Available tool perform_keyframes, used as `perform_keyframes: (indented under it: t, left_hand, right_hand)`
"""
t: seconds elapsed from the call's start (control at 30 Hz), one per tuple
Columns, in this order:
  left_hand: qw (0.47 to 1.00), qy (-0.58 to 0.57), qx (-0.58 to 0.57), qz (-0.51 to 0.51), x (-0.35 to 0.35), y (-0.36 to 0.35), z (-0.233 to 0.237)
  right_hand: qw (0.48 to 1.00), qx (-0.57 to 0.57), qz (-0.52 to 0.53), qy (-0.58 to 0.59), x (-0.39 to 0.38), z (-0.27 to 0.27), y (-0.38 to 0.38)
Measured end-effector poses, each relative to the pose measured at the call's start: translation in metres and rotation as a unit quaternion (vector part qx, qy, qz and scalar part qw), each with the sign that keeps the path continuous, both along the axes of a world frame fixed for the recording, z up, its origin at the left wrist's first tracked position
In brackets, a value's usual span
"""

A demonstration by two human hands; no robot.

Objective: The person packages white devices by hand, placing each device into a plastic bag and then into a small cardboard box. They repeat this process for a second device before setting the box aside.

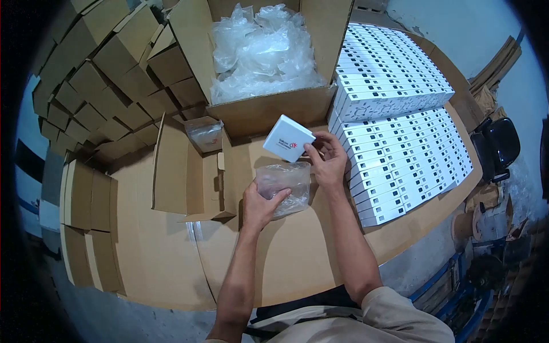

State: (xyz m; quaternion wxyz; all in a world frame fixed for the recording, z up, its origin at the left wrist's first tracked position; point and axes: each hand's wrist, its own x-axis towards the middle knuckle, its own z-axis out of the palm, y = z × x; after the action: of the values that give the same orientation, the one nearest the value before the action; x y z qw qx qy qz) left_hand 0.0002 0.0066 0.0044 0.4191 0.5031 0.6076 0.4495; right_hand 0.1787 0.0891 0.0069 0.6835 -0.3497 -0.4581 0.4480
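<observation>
A small white box point(287, 139) with red and dark print is gripped at its right edge by my right hand point(329, 161). Just below it, my left hand point(264, 201) holds a clear plastic bag point(294, 186) between thumb and fingers. The white box is tilted, above the bag's upper edge and outside it. To the left, an open cardboard box point(194, 177) holds a bagged white box point(205, 136) at its far end.
Behind my hands stands a large carton point(269, 112) full of clear bags point(266, 51). Stacked rows of white boxes point(400, 166) fill the right side. Brown cardboard boxes point(91, 94) are piled at the back left, with several more point(94, 200) at the left edge.
</observation>
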Motion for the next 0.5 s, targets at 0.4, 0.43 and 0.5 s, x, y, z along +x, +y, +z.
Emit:
perform_keyframes:
  t: [0.4,0.43,0.5]
  left_hand:
    - [1.0,0.002,0.01,-0.014,0.0,0.0,0.001]
    - [1.0,0.001,0.01,-0.016,0.0,0.0,0.002]
    - [1.0,0.0,0.011,-0.019,0.0,0.0,0.003]
  right_hand:
    - [0.999,-0.017,0.004,0.026,0.014,0.017,-0.02]
    - [1.0,-0.013,0.013,0.019,0.015,0.018,-0.021]
    - [1.0,-0.007,0.024,0.005,0.015,0.018,-0.021]
